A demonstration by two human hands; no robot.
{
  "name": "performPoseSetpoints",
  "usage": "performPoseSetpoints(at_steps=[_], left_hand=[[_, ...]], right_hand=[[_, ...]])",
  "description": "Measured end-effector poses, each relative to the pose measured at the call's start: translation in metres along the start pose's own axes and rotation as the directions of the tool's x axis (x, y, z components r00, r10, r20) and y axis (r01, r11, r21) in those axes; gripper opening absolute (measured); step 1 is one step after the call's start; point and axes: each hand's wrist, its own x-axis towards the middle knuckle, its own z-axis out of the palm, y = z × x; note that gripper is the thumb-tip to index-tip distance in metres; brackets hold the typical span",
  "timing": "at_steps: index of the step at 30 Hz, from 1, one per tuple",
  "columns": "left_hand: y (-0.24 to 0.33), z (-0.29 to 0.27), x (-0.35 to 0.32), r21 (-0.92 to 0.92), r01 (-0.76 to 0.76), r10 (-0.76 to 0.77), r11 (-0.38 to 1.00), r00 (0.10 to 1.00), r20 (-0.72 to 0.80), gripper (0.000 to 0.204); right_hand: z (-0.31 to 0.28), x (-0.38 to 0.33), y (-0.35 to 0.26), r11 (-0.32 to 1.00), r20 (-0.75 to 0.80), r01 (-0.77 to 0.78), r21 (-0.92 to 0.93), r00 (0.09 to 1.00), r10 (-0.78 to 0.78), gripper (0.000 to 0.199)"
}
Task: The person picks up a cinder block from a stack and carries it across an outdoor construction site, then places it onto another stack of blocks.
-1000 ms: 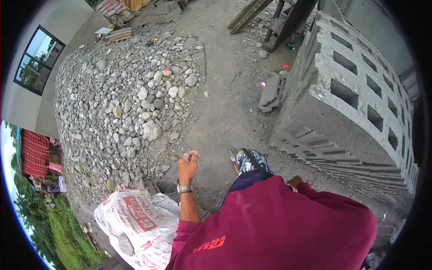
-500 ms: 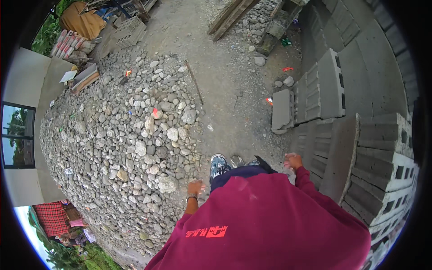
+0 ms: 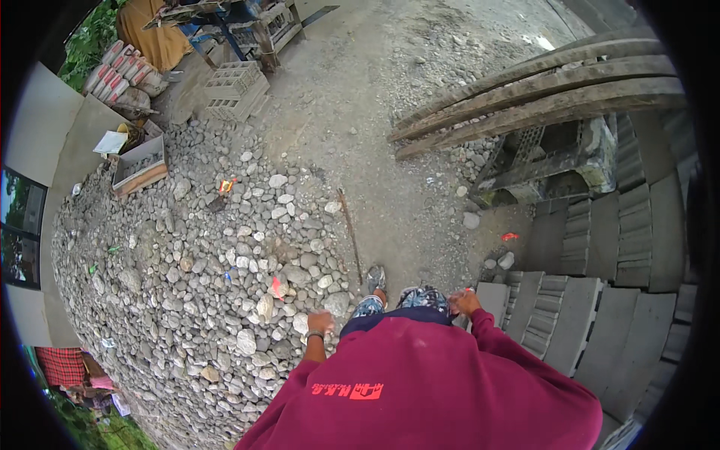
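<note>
My left hand [image 3: 321, 322], with a band on its wrist, hangs over the edge of the gravel heap [image 3: 172, 300]. It looks loosely open, a little blurred, and nothing shows in it. On the other side my right hand [image 3: 463, 301] hangs close to my hip, near the stacked grey concrete blocks [image 3: 574, 315]. Its fingers are loosely bent and apart, with nothing held. Between the hands, a shoe [image 3: 376, 279] steps on the dirt path [image 3: 397, 225].
A thin rusty rod [image 3: 349, 236] lies along the heap's edge. Long wooden beams [image 3: 540, 94] rest over a worn concrete-smeared frame [image 3: 555, 169] at right. Farther left stand a wooden box [image 3: 141, 169], a hollow-block stack [image 3: 236, 90] and piled sacks [image 3: 124, 75].
I have walked forward along the path: the beams, rod and block stack are closer. The concrete blocks beside me have slid back and down in view. Both hands remain at my sides.
</note>
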Motion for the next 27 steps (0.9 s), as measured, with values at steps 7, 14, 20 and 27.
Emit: performPoseSetpoints(at_steps=[7, 14, 20, 27], left_hand=[[0.421, -0.019, 0.118, -0.051, -0.496, 0.488, 0.867, 0.865, -0.118, 0.02], [0.587, 0.024, 0.289, -0.11, -0.347, 0.346, 0.931, 0.938, -0.027, 0.02], [0.676, -0.005, 0.298, 0.286, -0.122, 0.176, 0.95, 0.969, -0.174, 0.022], [0.807, 0.007, 0.354, -0.303, 0.168, -0.203, 0.938, 0.975, -0.086, 0.016]], right_hand=[[-0.082, 0.131, -0.172, 0.891, -0.205, -0.155, 0.426, 0.943, 0.263, 0.028], [-0.157, 0.321, -0.022, 0.911, -0.458, -0.182, -0.369, 0.889, -0.008, 0.033], [-0.291, 0.461, -0.39, 0.922, 0.065, -0.387, 0.001, 0.92, 0.386, 0.035], [-0.456, 0.738, -0.732, 0.998, -0.111, -0.024, -0.063, 0.994, 0.016, 0.04]])
